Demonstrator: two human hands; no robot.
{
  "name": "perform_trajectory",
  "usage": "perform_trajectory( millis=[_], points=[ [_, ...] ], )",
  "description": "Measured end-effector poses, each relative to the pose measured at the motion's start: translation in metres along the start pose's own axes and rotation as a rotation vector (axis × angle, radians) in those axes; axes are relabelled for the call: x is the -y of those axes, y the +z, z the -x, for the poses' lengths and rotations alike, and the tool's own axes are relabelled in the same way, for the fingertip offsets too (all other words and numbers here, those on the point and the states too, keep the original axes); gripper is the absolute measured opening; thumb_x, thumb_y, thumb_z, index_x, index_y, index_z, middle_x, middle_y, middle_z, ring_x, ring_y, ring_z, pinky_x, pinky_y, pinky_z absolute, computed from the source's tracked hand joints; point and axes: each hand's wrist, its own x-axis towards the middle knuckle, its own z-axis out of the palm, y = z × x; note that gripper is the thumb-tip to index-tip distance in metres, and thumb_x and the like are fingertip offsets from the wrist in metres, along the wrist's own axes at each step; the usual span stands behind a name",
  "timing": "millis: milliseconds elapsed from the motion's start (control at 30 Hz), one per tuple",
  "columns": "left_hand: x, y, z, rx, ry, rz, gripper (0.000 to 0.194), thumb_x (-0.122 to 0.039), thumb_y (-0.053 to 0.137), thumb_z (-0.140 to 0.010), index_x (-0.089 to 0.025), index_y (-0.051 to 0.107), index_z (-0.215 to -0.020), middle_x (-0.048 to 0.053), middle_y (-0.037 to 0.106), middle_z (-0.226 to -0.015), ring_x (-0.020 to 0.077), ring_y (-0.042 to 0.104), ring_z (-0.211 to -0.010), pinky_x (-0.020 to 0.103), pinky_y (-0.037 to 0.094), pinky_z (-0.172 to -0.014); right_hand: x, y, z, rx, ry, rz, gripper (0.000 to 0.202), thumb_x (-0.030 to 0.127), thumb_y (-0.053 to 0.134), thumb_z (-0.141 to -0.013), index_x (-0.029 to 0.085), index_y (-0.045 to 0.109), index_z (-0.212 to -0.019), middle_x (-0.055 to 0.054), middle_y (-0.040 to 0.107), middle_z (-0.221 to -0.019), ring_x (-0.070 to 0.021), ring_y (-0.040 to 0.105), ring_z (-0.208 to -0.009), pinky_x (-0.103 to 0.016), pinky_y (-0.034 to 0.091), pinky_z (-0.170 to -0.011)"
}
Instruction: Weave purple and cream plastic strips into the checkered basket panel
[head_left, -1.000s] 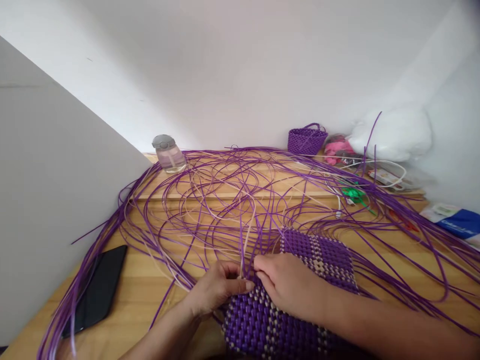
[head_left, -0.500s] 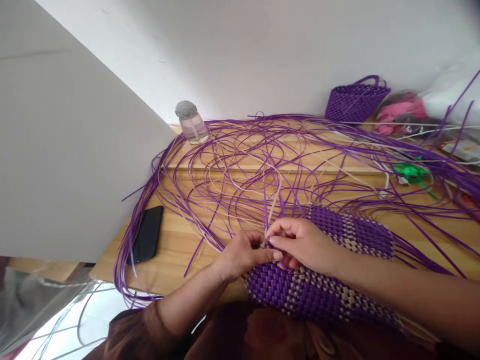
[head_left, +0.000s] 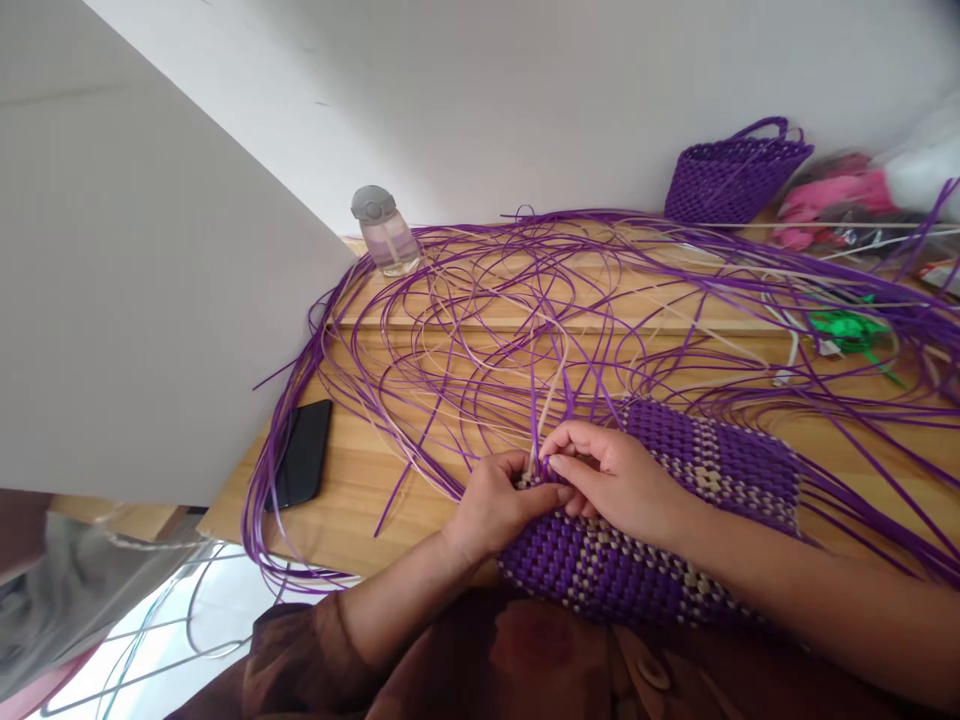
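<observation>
A purple and beige woven panel (head_left: 630, 575) lies at the table's near edge, against my body. My left hand (head_left: 499, 503) grips its upper left edge, thumb on top and fingers behind. Close beside it, my right hand (head_left: 611, 478) pinches a purple strip (head_left: 545, 464) between thumb and fingertips at that same edge. Loose purple and beige strips rise from between the two hands, among them a beige strip (head_left: 553, 388). Behind my right forearm lies a second woven section (head_left: 712, 455) in the same pattern; whether the two sections join is hidden.
Long loose strips (head_left: 480, 290) sprawl over the wooden table (head_left: 360, 430). A phone (head_left: 304, 455) lies at the left under some strips. At the back stand a bottle (head_left: 386, 232) and a finished-looking purple basket (head_left: 735, 175). A green item (head_left: 847, 328) and pink bundle (head_left: 836, 200) sit right.
The view has shifted slightly, so the things at the back right appear farther right and higher. Both hands stay at the panel's edge, with the right fingers drawn in closer around the strip.
</observation>
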Motion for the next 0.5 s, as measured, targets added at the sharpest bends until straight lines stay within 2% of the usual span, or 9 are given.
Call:
perform_trajectory(
  millis=[200,367,433,500],
  points=[
    [-0.002,0.004,0.002,-0.066,0.040,-0.099,0.037,-0.045,0.079,-0.072,-0.011,0.068,-0.082,-0.002,0.054,-0.069,0.0084,0.040,-0.062,0.023,0.031,-0.057,-0.002,0.000,0.008,-0.039,-0.123,0.142,0.012,0.027,0.052,-0.093,0.021,0.062,-0.094,0.003,0.067,-0.076,-0.0085,0.061,-0.053,-0.022,0.050,-0.056],
    [-0.006,0.002,0.005,-0.052,0.037,-0.052,0.031,-0.038,0.079,-0.072,-0.012,0.066,-0.080,-0.003,0.054,-0.068,0.0069,0.040,-0.060,0.021,0.031,-0.056,-0.002,-0.003,0.005,-0.082,-0.221,0.286,0.012,0.020,0.054,-0.089,0.021,0.066,-0.090,0.001,0.070,-0.080,-0.0099,0.064,-0.066,-0.022,0.050,-0.064],
    [-0.006,0.001,0.006,-0.020,0.012,0.022,0.032,-0.039,0.080,-0.071,-0.012,0.066,-0.081,-0.003,0.055,-0.068,0.0065,0.041,-0.058,0.021,0.030,-0.055,-0.002,-0.004,0.001,-0.071,-0.209,0.272,0.013,0.017,0.054,-0.086,0.020,0.067,-0.088,0.001,0.069,-0.077,-0.0096,0.063,-0.065,-0.021,0.048,-0.061],
    [-0.004,0.000,0.007,0.003,-0.003,0.090,0.033,-0.040,0.080,-0.071,-0.012,0.067,-0.082,-0.003,0.056,-0.068,0.0064,0.041,-0.057,0.021,0.030,-0.054,-0.002,-0.006,-0.004,-0.023,-0.127,0.191,0.012,0.018,0.054,-0.086,0.018,0.066,-0.089,0.001,0.066,-0.071,-0.0089,0.059,-0.057,-0.020,0.047,-0.055]
  ],
)
